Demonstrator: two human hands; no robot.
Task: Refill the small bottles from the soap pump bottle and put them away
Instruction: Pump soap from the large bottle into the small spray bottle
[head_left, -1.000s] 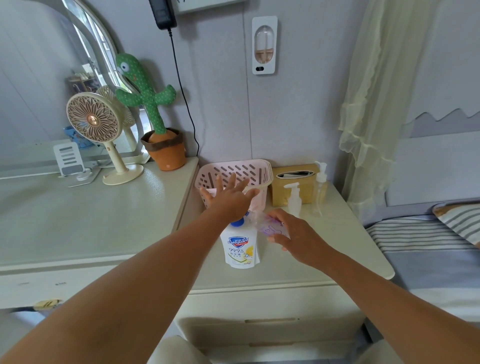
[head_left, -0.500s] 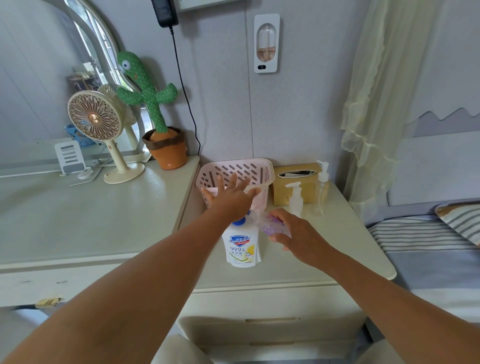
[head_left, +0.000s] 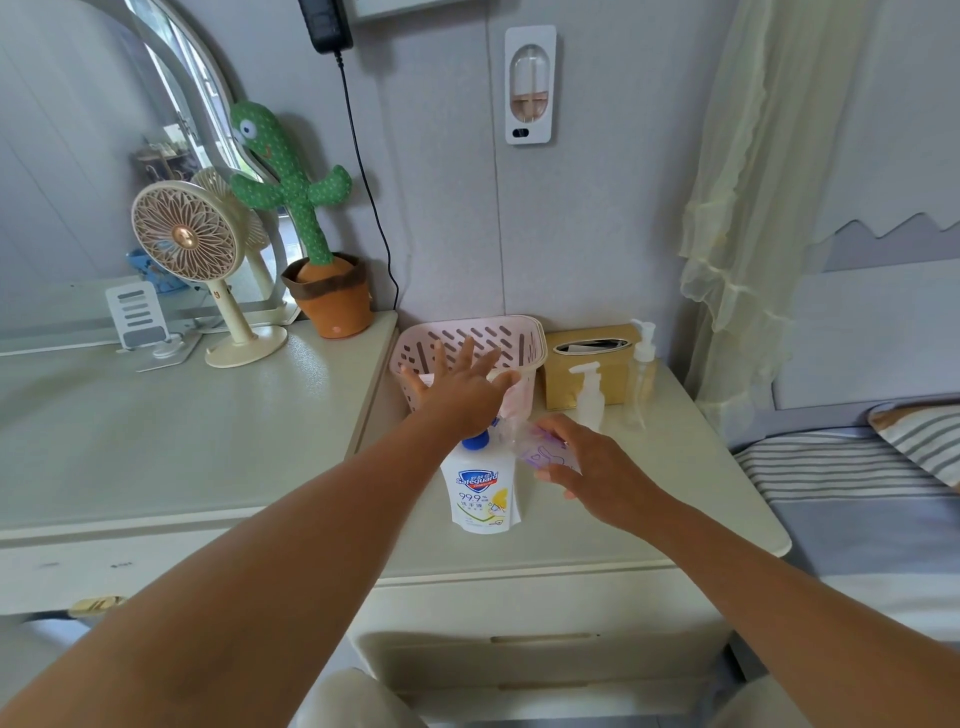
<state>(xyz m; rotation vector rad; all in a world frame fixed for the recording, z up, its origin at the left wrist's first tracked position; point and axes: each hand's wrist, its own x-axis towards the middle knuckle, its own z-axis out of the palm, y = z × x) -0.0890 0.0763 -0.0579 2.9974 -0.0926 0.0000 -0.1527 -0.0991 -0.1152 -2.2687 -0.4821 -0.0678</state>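
A white soap pump bottle (head_left: 484, 493) with a blue collar stands near the middle of the nightstand top (head_left: 675, 499). My left hand (head_left: 462, 389) lies flat on its pump head, fingers spread and straight. My right hand (head_left: 582, 462) grips a small clear bottle (head_left: 535, 452) with a purple print, tilted against the pump's spout. Two more small pump bottles stand behind: a white one (head_left: 589, 395) and a clear one (head_left: 641, 379).
A pink slotted basket (head_left: 519, 338) sits at the back by the wall, a tan tissue box (head_left: 587, 364) to its right. On the desk at left are a toy cactus (head_left: 311, 249), a fan (head_left: 192, 249) and a phone stand (head_left: 137, 317). A bed (head_left: 857, 493) lies at right.
Almost nothing has moved. Both hands keep their places on the pump head and the small clear bottle; the view shifted only slightly.
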